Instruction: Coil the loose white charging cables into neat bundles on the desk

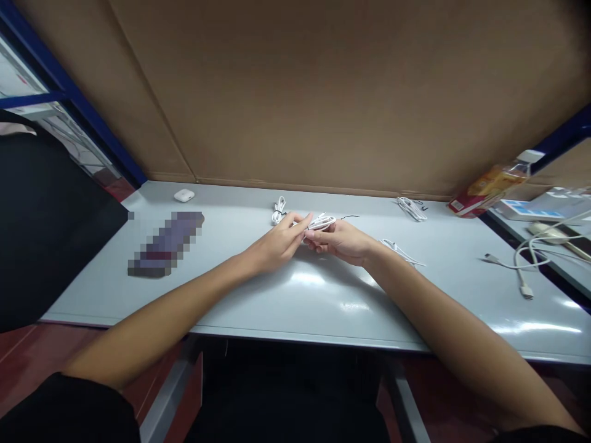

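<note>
Both hands meet over the middle of the table (277, 307), somewhat nearer its far edge than its near one, around a coiled white cable (322, 223). The right hand (344, 241) grips the bundle, thumb on top and fingers curled beneath, seemingly to keep the loops pressed together. The left hand (284, 240) has its thumb and fingers closed in at the bundle's left end, probably steadying it there; what exactly the fingertips pinch is too small to tell.

A black twist tie (349, 216) lies just beyond the right hand, perhaps left within easy reach. A tied white cable bundle (278, 212) sits near the far edge behind the left hand, and another white bundle (412, 209) lies along that edge farther right; both seem set back to leave working room. A further white cable (401, 252) is partly hidden by the right forearm.

Near the table's far left corner is a white earbud case (184, 195), with a pixelated, phone-like object (168, 243) toward the left edge. A drink bottle (489, 187) leans at the far right corner, and loose cables (517, 264) spill over the right edge.

The grey tabletop is glossy, reflecting light. A brown partition (323, 92) in a blue frame (92, 123) stands behind it, a black chair (55, 215) at left, above a reddish floor (60, 351).
</note>
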A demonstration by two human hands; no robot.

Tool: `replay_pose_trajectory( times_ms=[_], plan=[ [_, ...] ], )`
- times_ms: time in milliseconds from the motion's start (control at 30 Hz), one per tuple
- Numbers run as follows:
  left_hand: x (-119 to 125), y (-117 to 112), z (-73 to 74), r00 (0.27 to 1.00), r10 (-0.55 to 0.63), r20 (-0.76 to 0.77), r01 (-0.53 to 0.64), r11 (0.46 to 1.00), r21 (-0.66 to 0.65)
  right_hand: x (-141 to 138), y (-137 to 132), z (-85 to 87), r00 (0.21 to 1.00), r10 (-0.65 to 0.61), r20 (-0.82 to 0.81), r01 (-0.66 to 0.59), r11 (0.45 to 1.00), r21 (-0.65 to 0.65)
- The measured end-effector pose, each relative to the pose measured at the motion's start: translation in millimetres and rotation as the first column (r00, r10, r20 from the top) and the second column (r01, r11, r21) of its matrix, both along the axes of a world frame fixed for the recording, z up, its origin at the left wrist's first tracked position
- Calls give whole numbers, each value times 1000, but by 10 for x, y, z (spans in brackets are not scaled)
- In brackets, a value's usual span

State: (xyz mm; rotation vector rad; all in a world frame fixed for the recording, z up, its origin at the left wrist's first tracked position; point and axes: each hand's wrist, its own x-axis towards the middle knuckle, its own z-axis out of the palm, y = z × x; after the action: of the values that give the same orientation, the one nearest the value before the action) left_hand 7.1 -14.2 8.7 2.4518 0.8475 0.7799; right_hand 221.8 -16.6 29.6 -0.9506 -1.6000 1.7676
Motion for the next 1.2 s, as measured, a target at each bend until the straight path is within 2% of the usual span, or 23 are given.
replay_pose_trajectory(
  times_ms=[233, 467, 567, 767, 967, 1100, 1200],
  plan=[
    [27, 39, -78, 995, 38, 87, -49, 991, 124, -7, -25, 25, 999, -27, 38, 26, 999, 21],
    [9, 42, -28, 995, 60, 84, -77, 973, 218, 8, 1, 24, 999, -29, -23, 31, 998, 58],
    [14, 6, 14, 990, 110, 88, -128, 964, 235, 9, 9, 38, 999, -36, -27, 38, 998, 52],
    [35, -60, 83, 969, 216, 123, -235, 958, 167, -36, -23, 69, 988, -150, 40, 147, 987, 71],
    [-45, -8, 111, 993, 97, 70, -105, 986, 132, -65, -32, 55, 947, -304, 109, 285, 945, 160],
    [-87, 25, 121, 999, 42, 27, -45, 994, 102, -57, -36, 38, 946, -291, 145, 257, 942, 215],
    [-65, 32, 103, 990, 84, 110, -79, 996, -48, -57, -36, 11, 930, -304, 207, 206, 897, 392]
  ],
)
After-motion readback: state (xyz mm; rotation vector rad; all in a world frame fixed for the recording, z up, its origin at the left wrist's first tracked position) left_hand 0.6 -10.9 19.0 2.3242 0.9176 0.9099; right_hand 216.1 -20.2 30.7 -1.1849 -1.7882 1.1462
